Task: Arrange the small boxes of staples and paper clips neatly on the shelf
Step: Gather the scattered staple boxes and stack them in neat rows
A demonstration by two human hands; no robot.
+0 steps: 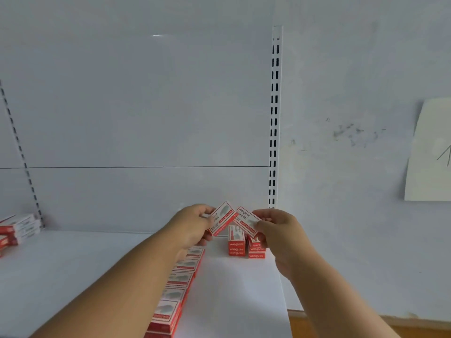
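Hands each pinching a box, long axes tilted into a peak.

You can read "wenguxie"-like brand, approx, on box in your right hand | same word x3 on red ends of stacked boxes at 6 o'clock of it | other print too small

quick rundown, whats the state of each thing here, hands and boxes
left hand: holds one box, tilted, in the air
right hand: holds another box, tilted, corners meeting the first
two stacks at the back: standing on the shelf, side by side
row of boxes: lying flat, in a line under the left forearm
pile at far left: stacked flat
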